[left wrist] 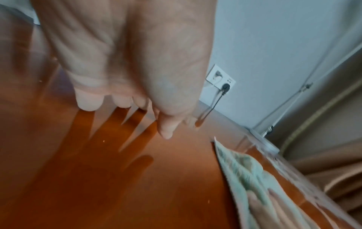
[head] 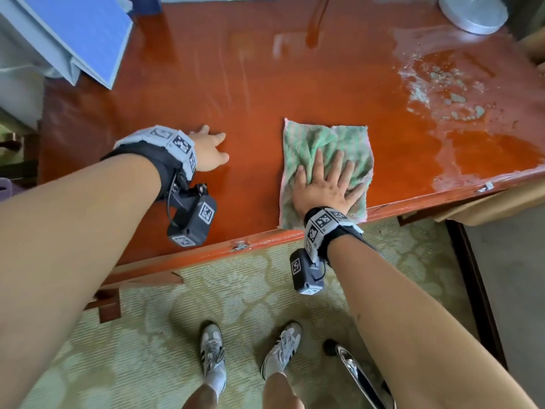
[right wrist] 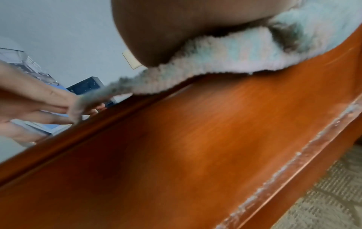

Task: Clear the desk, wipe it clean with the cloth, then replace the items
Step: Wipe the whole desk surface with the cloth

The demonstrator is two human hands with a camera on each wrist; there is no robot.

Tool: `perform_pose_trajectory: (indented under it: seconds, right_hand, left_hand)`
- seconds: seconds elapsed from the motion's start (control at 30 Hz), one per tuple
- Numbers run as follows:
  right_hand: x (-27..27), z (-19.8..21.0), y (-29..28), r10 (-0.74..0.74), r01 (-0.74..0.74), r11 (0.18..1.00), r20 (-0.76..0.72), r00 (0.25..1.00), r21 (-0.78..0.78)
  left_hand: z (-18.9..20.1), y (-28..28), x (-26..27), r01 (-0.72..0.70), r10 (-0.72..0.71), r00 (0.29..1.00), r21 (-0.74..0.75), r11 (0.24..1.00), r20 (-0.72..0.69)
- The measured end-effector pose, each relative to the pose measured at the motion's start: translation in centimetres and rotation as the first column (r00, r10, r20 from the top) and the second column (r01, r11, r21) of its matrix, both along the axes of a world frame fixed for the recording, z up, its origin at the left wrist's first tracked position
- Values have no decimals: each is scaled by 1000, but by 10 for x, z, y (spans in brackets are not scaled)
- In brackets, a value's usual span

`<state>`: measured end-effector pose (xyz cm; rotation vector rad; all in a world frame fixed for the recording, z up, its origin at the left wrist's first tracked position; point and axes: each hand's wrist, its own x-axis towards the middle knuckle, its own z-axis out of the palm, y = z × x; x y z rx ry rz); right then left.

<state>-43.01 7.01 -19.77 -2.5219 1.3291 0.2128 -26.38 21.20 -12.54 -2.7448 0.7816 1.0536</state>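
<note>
A green and pink striped cloth [head: 330, 149] lies flat on the glossy red-brown desk [head: 236, 84], near its front edge. My right hand [head: 327, 184] presses on the cloth with straight, spread fingers. The cloth [left wrist: 245, 172] and those fingers show at the lower right of the left wrist view, and the cloth's fluffy edge [right wrist: 225, 62] fills the top of the right wrist view. My left hand [head: 209, 149] rests flat on the bare desk to the cloth's left, holding nothing; its fingertips [left wrist: 90, 103] touch the wood.
White residue and flaked patches [head: 448, 93] cover the desk's right part. A blue folder [head: 76, 33] overhangs the far left corner and a round grey base [head: 474, 11] stands at the far right. A dark cable [left wrist: 215, 100] drops from a wall socket. Green carpet [head: 265, 276] lies below.
</note>
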Motion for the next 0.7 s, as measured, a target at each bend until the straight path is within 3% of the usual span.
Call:
perform_pose_trajectory:
  seconds: [0.1, 0.23, 0.37, 0.5, 0.7]
  right_hand:
    - [12, 1, 30, 86, -86, 996, 21, 996, -12]
    - [17, 2, 70, 341, -340, 940, 15, 940, -23]
    - [5, 3, 60, 466, -466, 885, 59, 883, -7]
    - [-4, 2, 32, 398, -400, 917, 73, 914, 0]
    - [-21, -4, -25, 262, -261, 965, 31, 965, -27]
  left_hand:
    - [3, 0, 2, 21, -21, 1000, 11, 1000, 13]
    - [-2, -3, 0, 35, -36, 999, 47, 998, 11]
    - [2, -7, -8, 14, -15, 999, 44, 999, 39]
    - [-10, -14, -23, 15, -19, 993, 35, 999, 113]
    - [-8, -65, -41, 178, -168, 981, -98, 979, 99]
